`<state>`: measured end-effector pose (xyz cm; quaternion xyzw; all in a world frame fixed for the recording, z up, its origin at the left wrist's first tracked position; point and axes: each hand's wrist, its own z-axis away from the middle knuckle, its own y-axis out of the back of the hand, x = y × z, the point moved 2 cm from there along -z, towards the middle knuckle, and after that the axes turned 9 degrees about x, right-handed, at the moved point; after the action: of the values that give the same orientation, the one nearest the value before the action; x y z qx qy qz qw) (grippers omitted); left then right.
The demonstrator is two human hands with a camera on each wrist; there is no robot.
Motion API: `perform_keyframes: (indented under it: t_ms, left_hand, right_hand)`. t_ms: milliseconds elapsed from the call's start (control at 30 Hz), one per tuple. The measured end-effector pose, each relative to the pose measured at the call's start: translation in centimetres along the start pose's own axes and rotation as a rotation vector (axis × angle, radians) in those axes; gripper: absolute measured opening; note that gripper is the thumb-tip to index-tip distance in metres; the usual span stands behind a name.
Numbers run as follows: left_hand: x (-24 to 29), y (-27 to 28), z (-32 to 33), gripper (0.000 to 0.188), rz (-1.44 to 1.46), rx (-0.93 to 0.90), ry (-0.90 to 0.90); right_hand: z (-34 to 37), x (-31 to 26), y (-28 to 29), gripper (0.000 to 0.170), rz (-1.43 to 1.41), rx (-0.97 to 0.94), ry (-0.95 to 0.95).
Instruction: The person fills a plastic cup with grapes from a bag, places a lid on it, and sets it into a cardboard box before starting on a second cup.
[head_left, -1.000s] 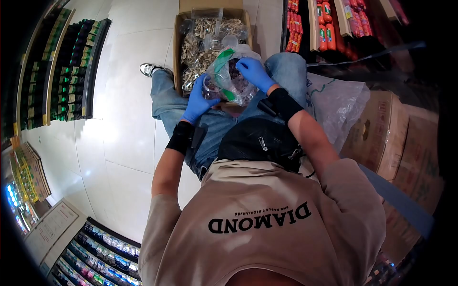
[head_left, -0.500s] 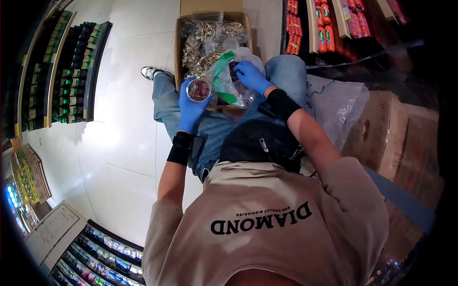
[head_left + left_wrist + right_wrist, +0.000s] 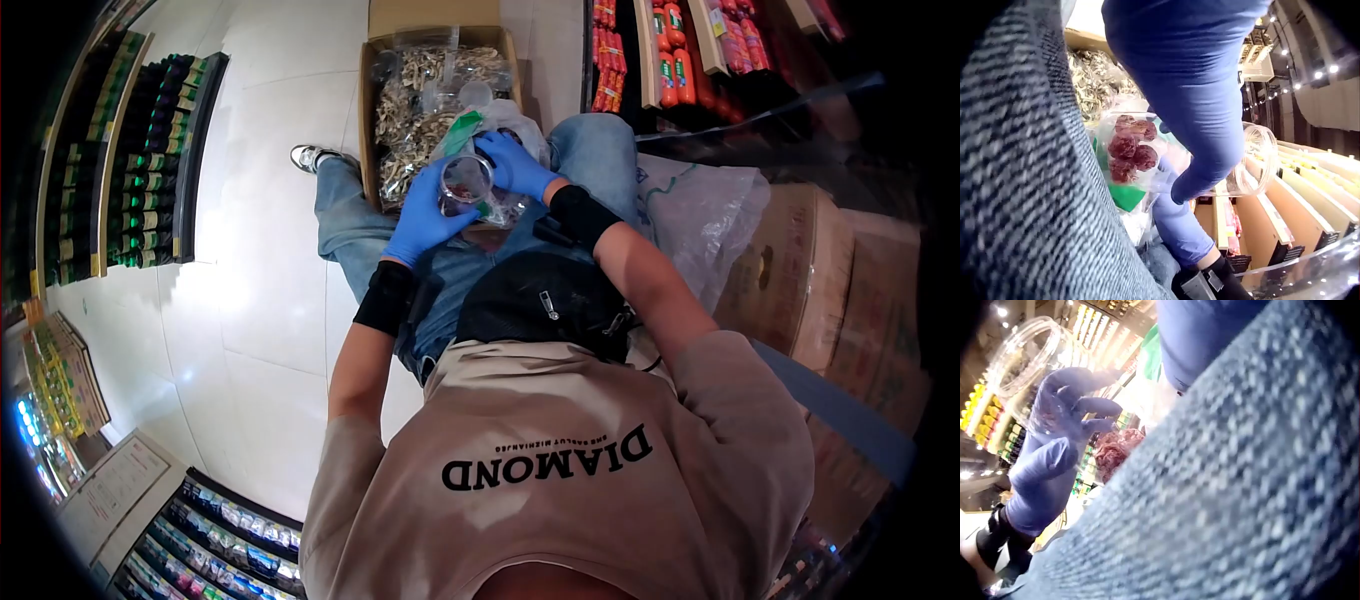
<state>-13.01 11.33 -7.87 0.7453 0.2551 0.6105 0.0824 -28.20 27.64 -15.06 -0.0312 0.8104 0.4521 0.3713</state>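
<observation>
My left hand (image 3: 412, 222), in a blue glove, grips a clear plastic jar (image 3: 467, 180) round its side. Several dark red, wrinkled dried fruits (image 3: 1124, 147) lie at the bottom of the jar, and its mouth shows as a threaded ring in both wrist views. My right hand (image 3: 514, 165), also gloved, reaches into a clear plastic bag (image 3: 532, 122) with a green band (image 3: 462, 132). The bag sits between my knees, over the near end of the box. Inside it the right fingertips are hidden, so I cannot tell what they hold.
A cardboard box (image 3: 368, 130) holds packs of dried mushrooms (image 3: 410, 112) and a round clear lid (image 3: 475, 94). Sausage shelves (image 3: 668, 75) stand ahead on the right, bottle shelves (image 3: 145, 170) on the left. Beside my right leg are a plastic sack (image 3: 705, 210) and cartons (image 3: 785, 270).
The left hand drew the jar out to the left, fruit showing in its mouth, then brought it back right, close to the right hand. The right hand stayed at the bag.
</observation>
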Motion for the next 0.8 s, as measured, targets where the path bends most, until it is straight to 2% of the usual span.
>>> perform_keyframes:
  t_ms: [100, 200, 400, 500, 567, 667, 800]
  left_hand:
    - [-0.2, 0.4, 0.3, 0.085, -0.127, -0.012, -0.040]
    - [-1.5, 0.6, 1.0, 0.087, -0.082, 0.005, -0.038]
    - [-5.1, -0.5, 2.5, 0.089, 0.029, -0.018, 0.139]
    - [-5.0, -0.6, 2.6, 0.087, 0.046, -0.029, 0.158]
    - [-4.8, -0.6, 2.5, 0.087, 0.065, -0.033, 0.168]
    - [-4.6, -0.5, 2.5, 0.091, 0.130, -0.044, 0.200]
    - [-4.2, -0.3, 2.5, 0.090, 0.188, -0.050, 0.231]
  right_hand:
    - [-0.3, -0.3, 0.4, 0.044, 0.115, 0.051, -0.036]
    - [-0.3, 0.5, -0.1, 0.046, 0.228, 0.056, -0.116]
    - [-0.4, 1.1, -0.6, 0.050, 0.221, -0.088, -0.219]
    - [-0.5, 1.4, -0.7, 0.047, 0.248, -0.146, -0.222]
    - [-0.4, 1.2, -0.8, 0.043, 0.171, 0.003, -0.140]
    - [-0.4, 1.2, -1.1, 0.037, 0.080, 0.095, -0.168]
    - [-0.3, 1.6, -1.2, 0.030, 0.068, 0.073, -0.194]
